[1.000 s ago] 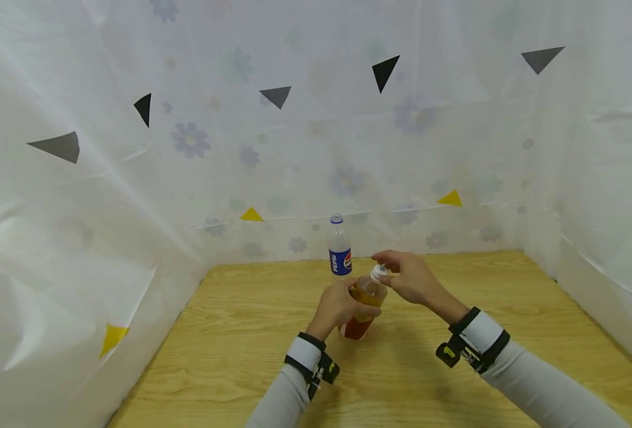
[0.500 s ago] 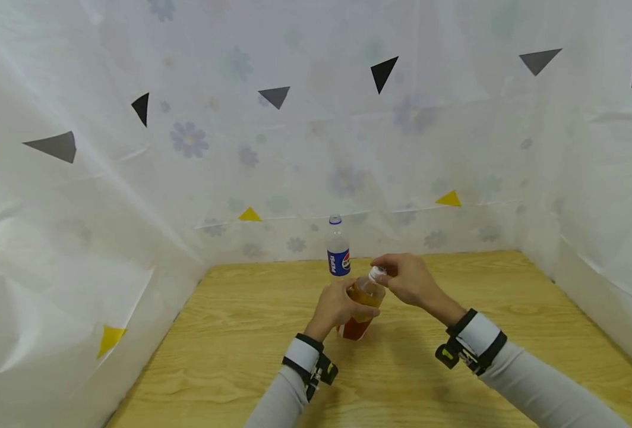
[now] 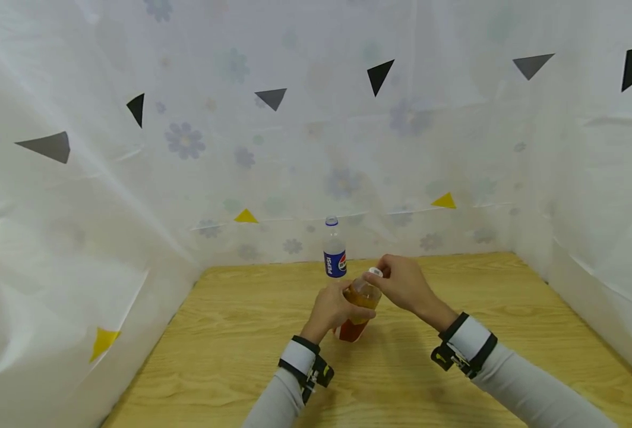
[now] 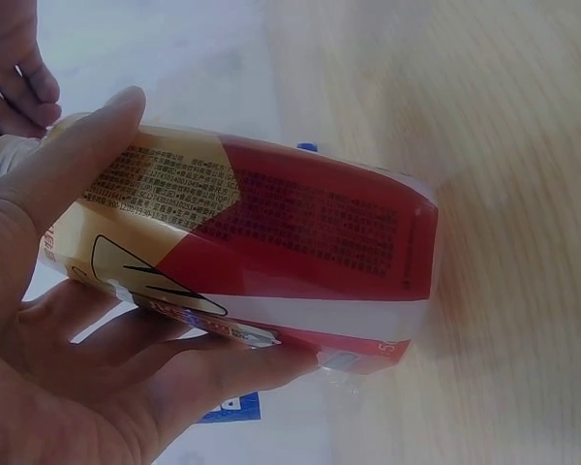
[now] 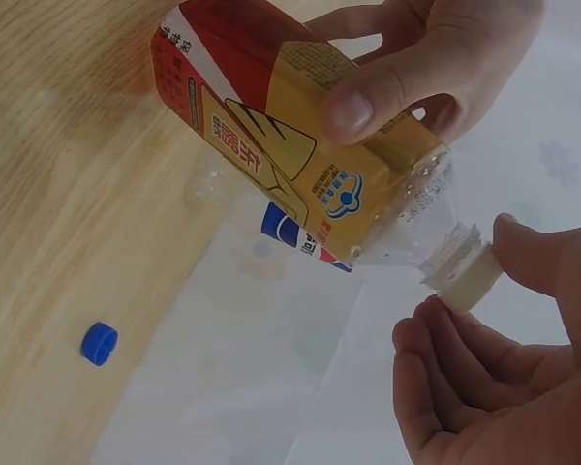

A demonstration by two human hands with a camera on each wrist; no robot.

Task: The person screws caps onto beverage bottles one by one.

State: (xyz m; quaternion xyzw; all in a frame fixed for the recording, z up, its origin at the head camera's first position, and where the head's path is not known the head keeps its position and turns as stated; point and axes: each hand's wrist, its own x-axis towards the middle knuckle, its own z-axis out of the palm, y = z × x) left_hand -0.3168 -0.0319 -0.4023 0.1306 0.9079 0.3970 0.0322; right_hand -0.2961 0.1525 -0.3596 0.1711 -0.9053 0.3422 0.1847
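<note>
My left hand grips the body of a drink bottle with a red and gold label, its thumb over one face and fingers around the other side. In the head view the bottle tilts, neck to the upper right. At its neck sits a white cap, which my right hand pinches between thumb and curled fingers. Behind the drink bottle stands an uncapped Pepsi bottle with a blue label; the drink bottle and left hand hide its lower part.
A loose blue cap lies on the wooden table. White plastic sheeting with flower prints and coloured triangles surrounds the table at the back and sides.
My right fingers have shifted around the white cap, turning, and are more curled over it now. My left hand keeps its grip on the drink bottle. The head view has shifted slightly.
</note>
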